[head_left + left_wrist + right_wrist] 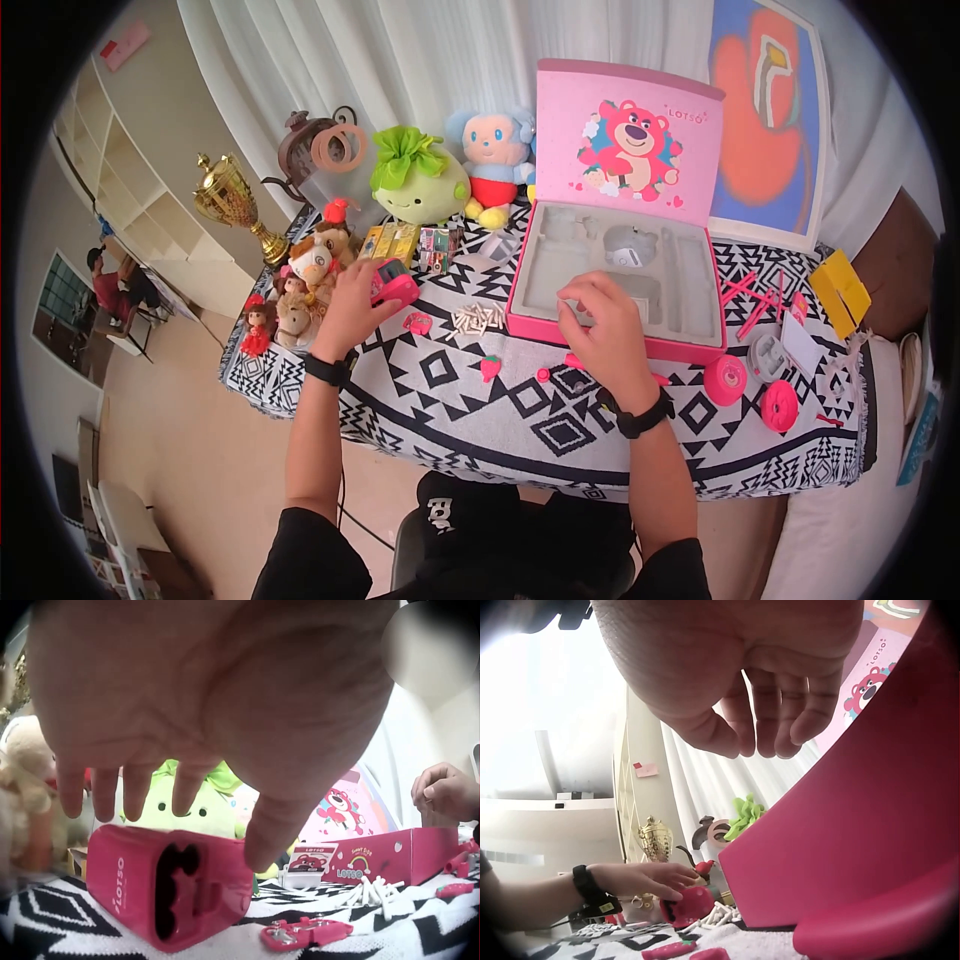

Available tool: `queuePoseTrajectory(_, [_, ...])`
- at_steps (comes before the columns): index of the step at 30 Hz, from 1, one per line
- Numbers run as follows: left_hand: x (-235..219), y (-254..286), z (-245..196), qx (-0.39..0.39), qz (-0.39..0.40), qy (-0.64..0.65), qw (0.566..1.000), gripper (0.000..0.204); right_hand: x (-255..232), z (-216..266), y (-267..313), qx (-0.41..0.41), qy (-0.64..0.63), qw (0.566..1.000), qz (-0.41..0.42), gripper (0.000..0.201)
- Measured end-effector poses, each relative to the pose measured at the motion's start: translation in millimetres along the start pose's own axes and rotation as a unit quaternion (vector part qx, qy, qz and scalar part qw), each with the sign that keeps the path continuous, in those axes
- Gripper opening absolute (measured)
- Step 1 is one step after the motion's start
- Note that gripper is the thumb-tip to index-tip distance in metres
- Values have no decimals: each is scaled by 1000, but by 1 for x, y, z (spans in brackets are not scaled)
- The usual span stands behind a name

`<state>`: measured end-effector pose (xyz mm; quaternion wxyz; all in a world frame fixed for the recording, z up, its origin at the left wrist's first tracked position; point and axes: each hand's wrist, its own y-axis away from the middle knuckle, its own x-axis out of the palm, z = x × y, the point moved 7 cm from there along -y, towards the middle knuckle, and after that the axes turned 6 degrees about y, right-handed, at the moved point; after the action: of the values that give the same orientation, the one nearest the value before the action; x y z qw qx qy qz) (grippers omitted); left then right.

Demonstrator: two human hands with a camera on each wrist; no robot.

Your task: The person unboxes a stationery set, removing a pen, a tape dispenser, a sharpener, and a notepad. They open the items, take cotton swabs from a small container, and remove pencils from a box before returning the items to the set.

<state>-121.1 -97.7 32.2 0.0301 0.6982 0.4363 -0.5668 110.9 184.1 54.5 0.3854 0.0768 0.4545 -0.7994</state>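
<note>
My left hand [350,308] is over a glossy pink LOTSO case [124,881] that lies on its side, its dark shaped opening facing the wrist camera. Its fingers reach down behind the case, spread and fairly straight, and the thumb overlaps the near edge. My right hand [608,335] hovers at the front edge of the pink LOTSO gift box [620,338], fingers loosely bent with nothing between them. Beside the case lies a small pink clip-like piece [304,932] with metal parts. A pile of short white sticks [478,320] sits between the hands.
Plush toys line the back, among them a green turnip-like one [420,185]. A gold trophy [232,200] and small dolls [258,325] stand at left. Round pink containers [725,378], pink pens [740,290] and a yellow box [838,292] lie right of the gift box.
</note>
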Motion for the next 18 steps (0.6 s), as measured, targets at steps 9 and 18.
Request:
queuePoseTrajectory(9, [-4,1,8,-100,5,-29,995,71,-1,-1,1,-4,2,1000,-2,10])
queuePoseTrajectory(18, [18,0,-31,-199,-20,750,631,51,5,-1,1,-10,19,1000,15,11])
